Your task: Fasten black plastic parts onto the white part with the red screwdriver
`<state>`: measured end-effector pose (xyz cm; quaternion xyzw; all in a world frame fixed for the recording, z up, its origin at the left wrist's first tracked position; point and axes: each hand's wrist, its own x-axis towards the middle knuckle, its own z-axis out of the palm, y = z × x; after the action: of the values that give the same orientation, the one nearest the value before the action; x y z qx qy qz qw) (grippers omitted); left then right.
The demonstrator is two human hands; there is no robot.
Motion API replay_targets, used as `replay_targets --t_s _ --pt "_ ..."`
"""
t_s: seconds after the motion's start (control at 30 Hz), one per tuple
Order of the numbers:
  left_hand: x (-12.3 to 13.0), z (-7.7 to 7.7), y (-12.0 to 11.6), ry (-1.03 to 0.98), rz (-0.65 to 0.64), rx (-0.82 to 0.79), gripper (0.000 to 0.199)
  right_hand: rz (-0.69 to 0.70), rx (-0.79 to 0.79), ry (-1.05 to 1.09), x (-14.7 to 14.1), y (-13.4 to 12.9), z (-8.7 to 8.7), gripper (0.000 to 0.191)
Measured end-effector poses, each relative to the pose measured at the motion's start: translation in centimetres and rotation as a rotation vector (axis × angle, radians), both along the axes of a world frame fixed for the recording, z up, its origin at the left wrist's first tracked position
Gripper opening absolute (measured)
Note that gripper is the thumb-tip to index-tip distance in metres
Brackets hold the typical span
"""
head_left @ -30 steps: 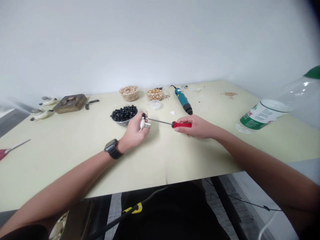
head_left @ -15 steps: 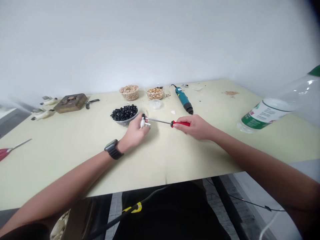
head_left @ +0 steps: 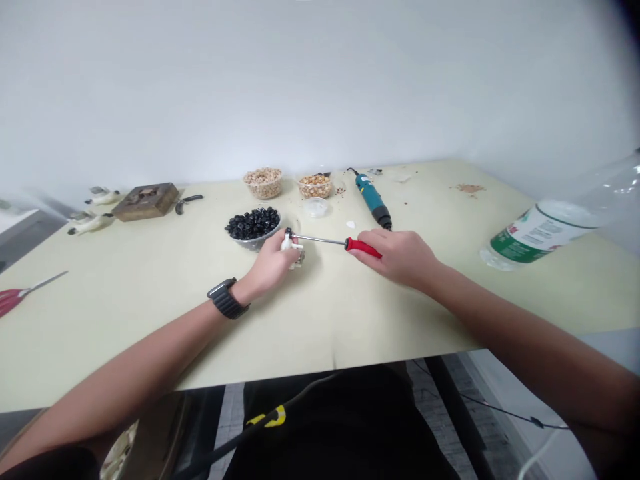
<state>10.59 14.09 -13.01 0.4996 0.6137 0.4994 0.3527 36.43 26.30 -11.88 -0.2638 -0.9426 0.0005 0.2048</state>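
Observation:
My left hand (head_left: 270, 265), with a dark watch on its wrist, is closed on a small white plastic part (head_left: 290, 245) that has a black piece at its top. In my right hand (head_left: 406, 256) is a screwdriver (head_left: 361, 249) with a red handle. Its metal shaft points left, and the tip meets the black piece on the white part. Just behind my left hand stands a clear bowl of black pieces (head_left: 253, 225).
Behind are two tubs of pale bits (head_left: 263, 183) and orange-brown bits (head_left: 315, 186), a clear lid (head_left: 316, 207) and a teal power tool (head_left: 372, 200). A bottle (head_left: 537, 233) stands right. A wooden block (head_left: 145, 201) and a red-handled tool (head_left: 13, 300) are left.
The white part has turned a little in my left hand, showing more of its underside. My right hand has rolled slightly around the red handle. The view has shifted slightly.

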Motion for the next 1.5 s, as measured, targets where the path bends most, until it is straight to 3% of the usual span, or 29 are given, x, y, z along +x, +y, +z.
replay_targets --t_s 0.07,0.17,0.23,0.33,0.43,0.5,0.57,0.63,0.8,0.87,0.97,1.07,1.17,1.23,1.33,1.5 --pt "-0.1 0.1 -0.3 0.152 0.011 0.073 0.017 0.030 -0.220 0.024 0.0 -0.1 0.4 0.042" --pt "-0.5 0.5 -0.6 0.467 0.025 0.295 0.020 0.095 -0.677 0.025 0.0 0.2 1.1 0.048" --pt "-0.7 0.6 -0.7 0.576 0.002 0.409 0.024 0.137 -0.854 -0.002 0.1 0.5 1.4 0.047" --pt "-0.8 0.6 -0.6 0.534 -0.012 0.382 0.024 0.153 -0.766 0.064 0.2 1.0 1.3 0.043" --pt "-0.5 0.4 -0.2 0.289 0.006 0.172 0.019 0.082 -0.389 0.122 0.2 0.9 0.6 0.031" --pt "-0.2 0.2 -0.1 0.089 0.000 0.032 0.018 0.021 -0.120 0.072 0.2 0.5 0.2 0.034" --pt "0.0 0.1 -0.1 -0.007 -0.009 -0.031 0.018 0.002 0.006 0.020 0.3 0.1 0.1 0.040" --pt "0.1 -0.1 -0.2 0.019 -0.004 -0.022 0.019 0.025 -0.084 -0.003 0.4 0.0 0.3 0.040" --pt "-0.3 -0.6 -0.5 0.393 -0.027 0.214 0.018 0.091 -0.748 -0.017 0.6 0.7 1.1 0.046" --pt "-0.5 -0.8 -0.5 0.514 -0.041 0.317 0.020 0.124 -0.922 -0.042 0.6 1.1 1.2 0.046" --pt "-0.5 -1.0 -0.5 0.476 -0.026 0.324 0.021 0.147 -0.849 0.062 0.6 1.4 0.9 0.040" --pt "0.1 -0.8 -0.5 0.225 0.020 0.186 0.020 0.121 -0.485 0.159 0.4 1.3 0.4 0.033" --pt "0.8 -0.3 -0.7 -0.040 0.047 0.008 0.019 0.065 -0.101 0.103 0.3 0.7 0.2 0.035" --pt "1.1 0.0 -0.8 -0.092 0.049 -0.050 0.018 0.048 0.007 0.059 0.3 0.3 0.2 0.041" --pt "1.2 0.1 -1.0 -0.002 0.065 -0.027 0.016 0.076 -0.133 0.057 0.4 0.0 0.4 0.039" --pt "0.1 -0.3 -0.7 0.436 0.053 0.279 0.021 0.096 -0.832 0.072 0.3 0.4 1.3 0.048"
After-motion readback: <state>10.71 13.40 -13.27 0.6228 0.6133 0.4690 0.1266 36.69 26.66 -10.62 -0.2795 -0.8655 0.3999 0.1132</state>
